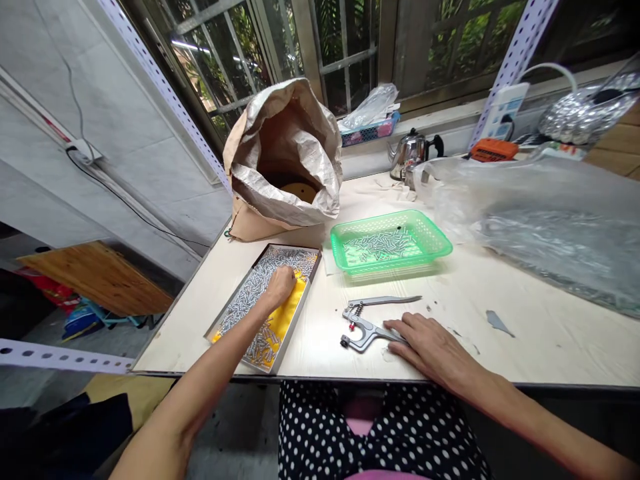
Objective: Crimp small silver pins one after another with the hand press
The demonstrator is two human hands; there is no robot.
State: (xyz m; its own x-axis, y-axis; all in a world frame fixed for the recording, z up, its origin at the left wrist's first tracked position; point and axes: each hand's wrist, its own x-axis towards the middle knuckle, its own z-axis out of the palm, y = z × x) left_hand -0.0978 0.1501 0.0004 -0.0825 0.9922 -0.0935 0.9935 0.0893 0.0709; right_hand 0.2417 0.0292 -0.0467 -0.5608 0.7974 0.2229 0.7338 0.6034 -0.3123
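My left hand is closed, knuckles up, over the shallow tray. Small silver metal pins fill much of this tray, and its yellow bottom shows on the right side. Whatever the left fingertips hold is hidden. On the tabletop lie grey hand pliers with a C-shaped jaw and a spring; their handles are spread. My right hand rests around the lower handle, fingers curled over it. Behind the pliers, a green plastic basket holds more of the small metal pins.
A large paper sack with a woven lining stands open at the back left. A steel kettle is near the window. Clear plastic sheeting covers the right side. Small grey scraps lie on the table.
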